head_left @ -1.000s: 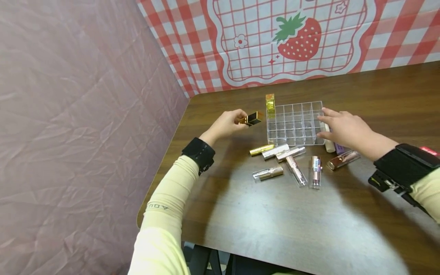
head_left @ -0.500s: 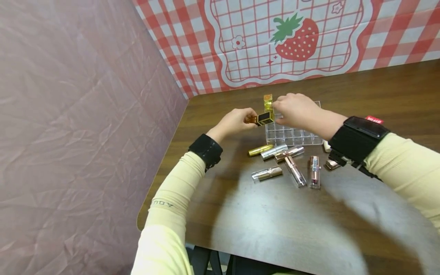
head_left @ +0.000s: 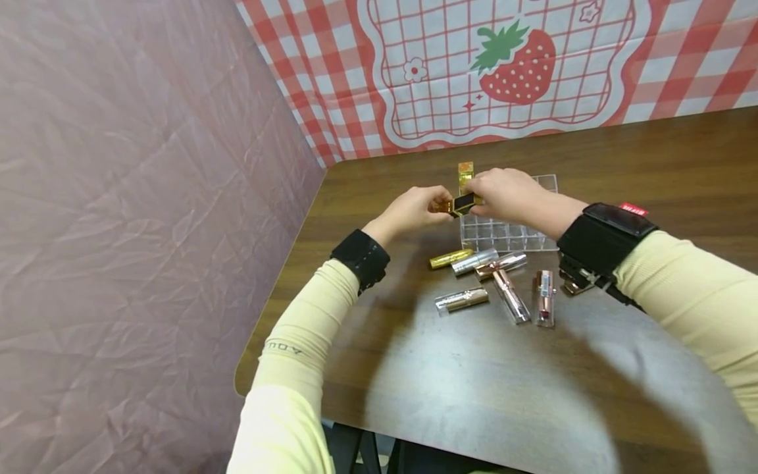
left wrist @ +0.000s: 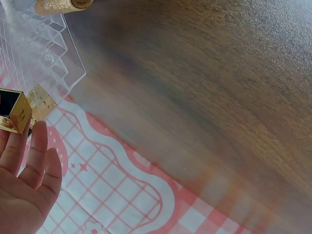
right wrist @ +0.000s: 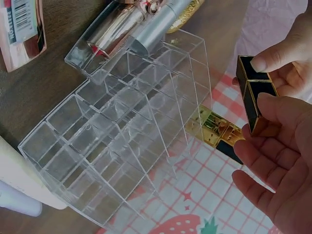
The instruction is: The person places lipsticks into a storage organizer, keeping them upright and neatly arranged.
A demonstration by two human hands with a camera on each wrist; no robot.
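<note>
In the head view my left hand [head_left: 414, 212] and right hand [head_left: 510, 196] meet over the left part of a clear divided organizer [head_left: 503, 238]. Between them they hold a black-and-gold square lipstick [right wrist: 254, 90]. The right wrist view has both thumbs on its black side, the left hand [right wrist: 292, 53] at one end and the right hand [right wrist: 278, 170] at the other. Its gold end [left wrist: 20, 114] carries a small printed label in the left wrist view. A gold lipstick [head_left: 466, 172] stands upright in the organizer's back left corner, close to the right hand's fingertips.
In front of the organizer lie a slim gold tube [head_left: 450, 259], a silver tube [head_left: 474, 261] and several metallic lipsticks [head_left: 511, 296]. Pale tubes [right wrist: 24, 170] sit beside the organizer's right side. A strawberry-print checked cloth [head_left: 515, 66] hangs behind the table.
My right hand has left the organizer's right side, moved left and taken hold of the lipstick's other end. The left hand has shifted slightly right with the lipstick.
</note>
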